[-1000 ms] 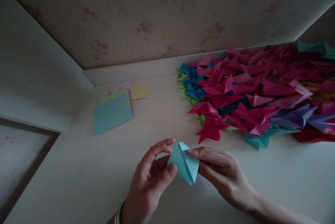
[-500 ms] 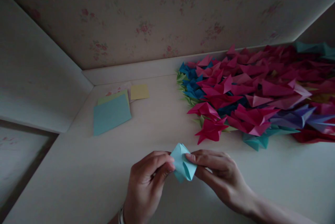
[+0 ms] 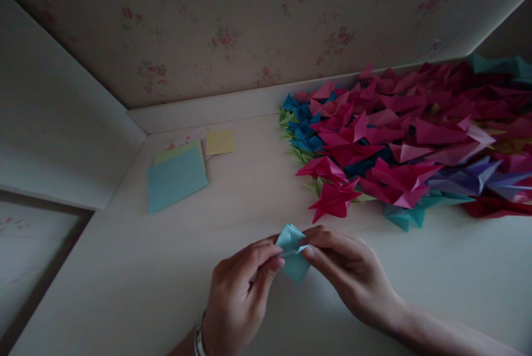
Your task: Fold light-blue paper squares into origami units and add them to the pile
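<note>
A small piece of folded light-blue origami paper is held between my two hands, just above the white tabletop. My left hand pinches its left corner between thumb and fingers. On the opposite corner, my right hand grips with the thumb in front and the fingers behind. A crease runs across the middle, with a flap lifted toward the right thumb. The fingertips hide part of the paper's edges. A bracelet circles the left wrist.
Many folded paper pieces, mostly pink, with blue, teal and purple ones, are heaped at the right. Flat sheets, blue and yellow, lie at the left. A flowered wall rises behind the white table.
A flap of the light-blue paper has been lifted, so a crease now crosses its middle. My right thumb has shifted lower along the flap.
</note>
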`<state>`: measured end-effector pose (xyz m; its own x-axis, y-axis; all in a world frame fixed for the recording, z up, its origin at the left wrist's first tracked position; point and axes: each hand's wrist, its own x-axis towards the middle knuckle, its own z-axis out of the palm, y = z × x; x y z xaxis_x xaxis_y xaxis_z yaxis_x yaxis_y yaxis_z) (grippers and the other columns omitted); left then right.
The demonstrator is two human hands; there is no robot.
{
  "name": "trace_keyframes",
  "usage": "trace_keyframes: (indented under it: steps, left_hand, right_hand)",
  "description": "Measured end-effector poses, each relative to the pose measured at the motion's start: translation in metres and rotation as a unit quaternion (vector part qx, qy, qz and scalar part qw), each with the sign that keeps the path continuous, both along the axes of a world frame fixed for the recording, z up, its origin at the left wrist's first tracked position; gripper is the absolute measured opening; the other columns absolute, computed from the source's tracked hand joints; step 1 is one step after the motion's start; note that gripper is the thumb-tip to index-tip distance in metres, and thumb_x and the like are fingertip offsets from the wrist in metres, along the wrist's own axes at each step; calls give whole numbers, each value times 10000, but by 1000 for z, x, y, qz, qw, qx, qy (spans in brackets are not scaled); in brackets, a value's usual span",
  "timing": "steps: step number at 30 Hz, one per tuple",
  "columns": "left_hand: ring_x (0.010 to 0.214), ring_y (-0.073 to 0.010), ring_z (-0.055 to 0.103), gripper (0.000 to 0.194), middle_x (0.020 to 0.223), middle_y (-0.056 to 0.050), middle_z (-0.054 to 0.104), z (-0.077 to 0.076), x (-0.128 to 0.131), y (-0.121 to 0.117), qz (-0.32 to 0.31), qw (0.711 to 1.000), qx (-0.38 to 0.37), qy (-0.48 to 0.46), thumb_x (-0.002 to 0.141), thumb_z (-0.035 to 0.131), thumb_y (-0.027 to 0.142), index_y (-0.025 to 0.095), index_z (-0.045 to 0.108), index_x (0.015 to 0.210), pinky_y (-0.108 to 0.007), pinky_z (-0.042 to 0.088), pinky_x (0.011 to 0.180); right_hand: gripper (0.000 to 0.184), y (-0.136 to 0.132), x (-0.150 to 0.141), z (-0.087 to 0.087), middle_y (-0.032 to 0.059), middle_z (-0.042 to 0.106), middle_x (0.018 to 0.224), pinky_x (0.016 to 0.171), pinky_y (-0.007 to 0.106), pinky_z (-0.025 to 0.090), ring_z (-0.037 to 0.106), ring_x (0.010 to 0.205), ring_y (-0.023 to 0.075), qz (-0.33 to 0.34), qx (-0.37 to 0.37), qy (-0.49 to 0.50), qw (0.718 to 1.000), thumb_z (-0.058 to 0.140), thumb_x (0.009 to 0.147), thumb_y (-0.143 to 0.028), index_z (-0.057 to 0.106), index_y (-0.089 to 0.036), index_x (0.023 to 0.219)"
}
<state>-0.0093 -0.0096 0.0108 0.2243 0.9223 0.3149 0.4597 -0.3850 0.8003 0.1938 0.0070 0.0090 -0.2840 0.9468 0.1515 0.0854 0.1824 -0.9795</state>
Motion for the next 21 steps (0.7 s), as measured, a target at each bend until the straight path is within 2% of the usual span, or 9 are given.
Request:
trace_keyframes:
  steps: [2,7,10,12,15,18,21]
  left_hand:
    - [888,-153,755,167,1031,-50,798,1,1,1,11,1000,-21,-9,918,617,119,213,712,1020,-177,553,826]
    - [721,-150,749,144,913,-32,812,4,4,4,27,986,-145,-79,936,609,213,216,752,954,-185,570,659]
    - [717,-153,741,151,888,-28,811,3,8,3,34,974,-192,-119,934,621,254,218,766,951,-195,573,661]
    - [749,-157,743,146,914,-32,810,1,10,2,47,966,-210,-144,927,635,269,218,759,985,-203,581,694]
    - [839,-174,751,225,977,-37,806,-3,12,1,67,953,-233,-179,918,655,290,232,714,1127,-221,592,753]
    - [912,-190,745,249,1054,-54,794,-2,11,3,52,958,-236,-154,937,627,295,234,722,1159,-241,588,812]
    - [936,-201,736,248,1107,-70,779,1,10,3,33,970,-211,-114,952,598,280,227,743,1146,-260,581,837]
  right_hand:
    - [125,-1,-2,-1,26,725,792,658,242,500,663,721,154,-14,-12,0,1000,638,938,-227,726,-187,858]
    - [195,-5,-2,1,17,715,751,624,233,479,639,682,149,-18,-62,5,998,640,937,-288,734,-190,797]
    - [232,-6,-4,-1,7,693,717,590,219,470,615,652,137,-41,-103,24,994,637,936,-328,719,-196,764]
    - [133,-6,-6,-3,0,709,744,597,211,491,642,677,142,-63,-135,66,987,659,922,-336,713,-219,892]
    - [169,-5,-8,-6,9,745,835,654,213,528,687,758,154,-79,-158,86,981,686,903,-331,697,-245,1048]
    - [138,-5,-7,-9,25,749,860,684,216,536,689,777,158,-68,-144,39,986,680,905,-341,751,-229,945]
    - [166,-3,-7,-10,31,745,830,651,226,545,689,744,168,-73,-137,19,988,682,896,-363,758,-217,910]
